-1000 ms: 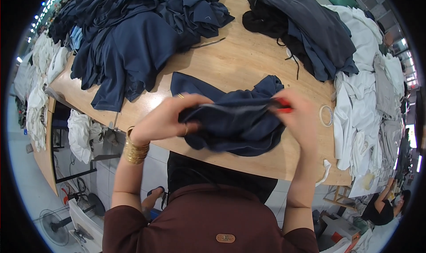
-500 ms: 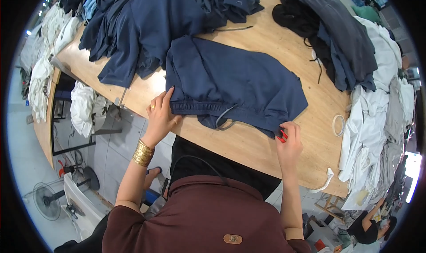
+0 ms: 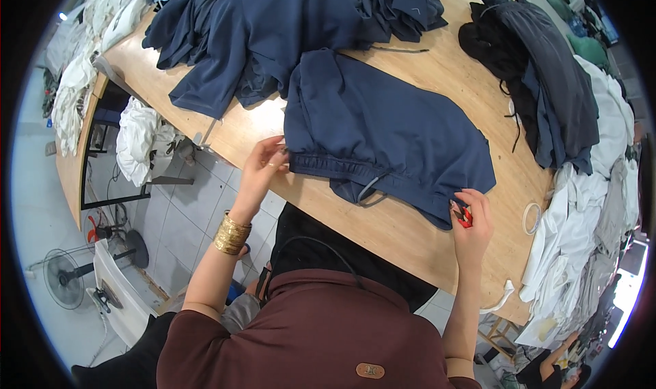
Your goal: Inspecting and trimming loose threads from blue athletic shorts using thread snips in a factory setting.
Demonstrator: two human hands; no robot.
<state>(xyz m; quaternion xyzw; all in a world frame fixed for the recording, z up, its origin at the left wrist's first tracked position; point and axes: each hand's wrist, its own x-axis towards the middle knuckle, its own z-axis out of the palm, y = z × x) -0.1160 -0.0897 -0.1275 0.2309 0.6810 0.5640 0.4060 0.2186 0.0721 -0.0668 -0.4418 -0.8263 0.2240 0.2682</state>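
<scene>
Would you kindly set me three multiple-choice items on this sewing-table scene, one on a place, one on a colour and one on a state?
1. Where is the left hand?
A. at the waistband corner of the navy garment
B. on the white cloth pile
C. on the floor fan

2. What colour is the small tool in the right hand?
A. green
B. red
C. yellow

3. How does the navy garment lie?
A. hung over a chair
B. rolled into a ball
C. spread flat on the wooden table

Answers: 1 A, its fingers pinch that corner; 2 B, red shows between the fingers; 3 C, it lies open on the tabletop.
</scene>
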